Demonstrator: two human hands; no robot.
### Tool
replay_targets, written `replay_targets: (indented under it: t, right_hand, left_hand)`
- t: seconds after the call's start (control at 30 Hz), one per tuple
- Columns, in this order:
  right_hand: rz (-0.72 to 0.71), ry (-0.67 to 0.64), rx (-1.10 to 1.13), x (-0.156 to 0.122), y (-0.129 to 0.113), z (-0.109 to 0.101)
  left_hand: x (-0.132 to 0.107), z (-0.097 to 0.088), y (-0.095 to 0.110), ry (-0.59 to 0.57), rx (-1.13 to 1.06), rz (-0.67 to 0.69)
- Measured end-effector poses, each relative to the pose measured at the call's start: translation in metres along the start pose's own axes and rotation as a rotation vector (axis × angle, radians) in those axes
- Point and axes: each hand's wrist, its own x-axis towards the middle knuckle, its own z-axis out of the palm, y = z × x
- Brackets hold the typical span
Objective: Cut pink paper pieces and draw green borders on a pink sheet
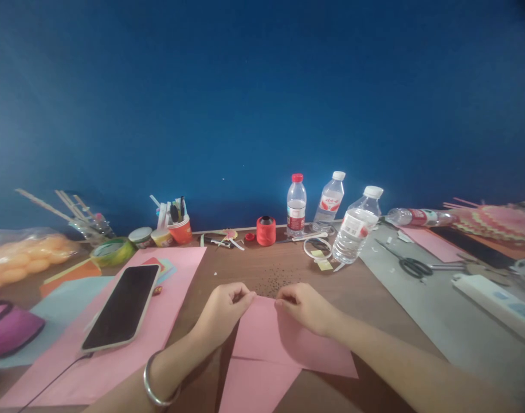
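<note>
Checker: Now, nearest item first. What lies on the near side of the grip?

Operator: Pink paper [275, 338], folded, flat on the table [254, 267]. It spreads from the grip back toward the body, between the two forearms. A fold line crosses it left to right on the near side of both hands.

Checker: State of the left hand?

Operator: Left hand [226, 310] clenched, thumb against fingers, pinching the far left corner of the pink paper. A bracelet [159, 385] sits on that wrist, well to the near side.

Checker: Right hand?

Operator: Right hand [308, 310] rests on the same far edge, fingers bent down onto the sheet. Whether it nips the edge or only presses on it cannot be told.

Checker: Relation between the two?

Operator: Hands level with each other and close together, fingertips facing across a short gap. The far edge of the paper runs from one grip to the other. The bulk of the sheet lies on the near side and to the right, reaching under the right forearm. Neither hand is nearer; both are in contact.

Checker: Outward from the grip?

Operator: Left of the left hand: a phone [121, 307], face up on a larger pink sheet [180, 275]. Just beyond the grip: scattered dark specks [274, 282] on the table. Farther beyond: a red spool [266, 230], with the nearest water bottle [356, 232] to its right, then the blue wall [262, 103].
</note>
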Motion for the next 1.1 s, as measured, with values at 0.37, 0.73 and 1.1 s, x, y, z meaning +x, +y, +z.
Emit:
replay_targets:
  t: [0.37,0.73,1.1]
  right_hand:
    - [-0.028,0.112,0.030,-0.005,-0.019,0.015]
    - [0.046,0.090,-0.029,0.004,-0.009,0.002]
    - [0.002,0.057,-0.024,0.009,0.008,-0.014]
  left_hand:
    - [-0.017,0.019,0.009,-0.053,0.051,0.075]
    - [-0.004,-0.008,0.012,0.012,0.041,0.048]
    - [0.007,-0.029,0.001,0.060,0.048,0.055]
